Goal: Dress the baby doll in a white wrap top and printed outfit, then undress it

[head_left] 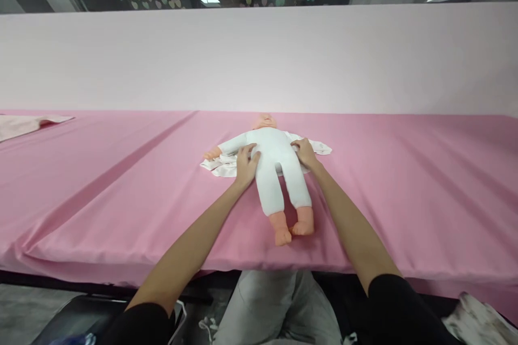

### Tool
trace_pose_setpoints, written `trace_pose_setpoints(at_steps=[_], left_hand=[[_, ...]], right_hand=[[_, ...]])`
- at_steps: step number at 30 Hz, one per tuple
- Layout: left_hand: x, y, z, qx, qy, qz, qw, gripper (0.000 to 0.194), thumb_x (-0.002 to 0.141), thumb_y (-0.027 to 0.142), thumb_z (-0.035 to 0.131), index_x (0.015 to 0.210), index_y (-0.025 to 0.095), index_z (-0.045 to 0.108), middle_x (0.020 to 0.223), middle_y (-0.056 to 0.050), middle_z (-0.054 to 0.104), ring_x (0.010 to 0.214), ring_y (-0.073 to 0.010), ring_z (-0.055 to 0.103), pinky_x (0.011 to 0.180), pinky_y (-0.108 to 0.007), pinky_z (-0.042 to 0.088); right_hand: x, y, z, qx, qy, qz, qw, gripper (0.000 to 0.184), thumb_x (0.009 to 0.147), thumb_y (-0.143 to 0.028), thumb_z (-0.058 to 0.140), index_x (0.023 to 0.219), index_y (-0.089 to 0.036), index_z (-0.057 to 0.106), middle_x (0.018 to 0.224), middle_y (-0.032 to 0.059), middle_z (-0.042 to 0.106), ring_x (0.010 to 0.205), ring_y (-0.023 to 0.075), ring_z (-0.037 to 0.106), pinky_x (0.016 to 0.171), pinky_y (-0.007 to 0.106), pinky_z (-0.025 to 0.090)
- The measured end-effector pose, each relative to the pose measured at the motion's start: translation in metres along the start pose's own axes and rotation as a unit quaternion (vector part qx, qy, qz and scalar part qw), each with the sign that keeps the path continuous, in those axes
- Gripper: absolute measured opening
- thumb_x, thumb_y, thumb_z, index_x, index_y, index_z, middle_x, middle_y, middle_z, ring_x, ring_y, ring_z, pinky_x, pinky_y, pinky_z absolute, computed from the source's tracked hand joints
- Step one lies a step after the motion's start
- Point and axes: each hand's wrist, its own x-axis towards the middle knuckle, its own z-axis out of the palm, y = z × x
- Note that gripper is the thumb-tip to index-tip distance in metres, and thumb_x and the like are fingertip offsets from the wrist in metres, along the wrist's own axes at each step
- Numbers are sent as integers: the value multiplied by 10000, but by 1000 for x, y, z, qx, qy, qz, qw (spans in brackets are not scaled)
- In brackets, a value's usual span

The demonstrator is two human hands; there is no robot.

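Note:
A baby doll (pixel 272 146) lies on its back, its feet toward me, with a white cloth body and bare plastic head, hand and feet. Under its upper body a white garment (pixel 226 167) is spread out, sticking out on both sides. My left hand (pixel 246 166) grips the doll's waist on the left, thumb apart from the fingers. On the other side, my right hand (pixel 305 152) has its fingers bent against the doll's flank, close to the garment. The doll's arm on that side is hidden.
A pink sheet (pixel 141 215) covers the table, with folds running across it. At the far left lies a pale cloth (pixel 28 125). A white partition (pixel 259 59) stands behind. Below the front edge are a dark chair (pixel 81 318) and, at lower right, a whitish cloth (pixel 479 321).

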Motion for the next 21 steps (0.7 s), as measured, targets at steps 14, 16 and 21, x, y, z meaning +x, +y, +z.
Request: trace_pose_setpoints(at_steps=[14, 16, 21], left_hand=[[-4, 16, 7, -304, -42, -302, 902, 974, 580, 196, 806, 1393, 263, 273, 1253, -116, 560, 923, -224, 642, 735, -343, 566], [-4, 19, 6, -291, -25, -308, 905, 999, 586, 156, 787, 1414, 269, 239, 1283, -119, 536, 938, -232, 639, 715, -335, 567], [-4, 27, 0, -260, 17, -310, 914, 908, 591, 119, 765, 1381, 255, 340, 1273, -118, 528, 951, -240, 631, 708, -316, 558]], right_hand=[[-16, -16, -1, -215, -60, -3, 975, 260, 893, -341, 408, 1081, -218, 539, 1180, 116, 426, 953, 251, 489, 690, 319, 419], [-17, -17, -2, -232, -66, 0, 970, 273, 906, -366, 397, 1097, -228, 535, 1179, 114, 431, 963, 250, 489, 689, 315, 420], [-21, -20, -1, -266, -67, -19, 962, 246, 938, -289, 344, 1109, -206, 500, 1152, 109, 494, 988, 249, 500, 692, 316, 427]])
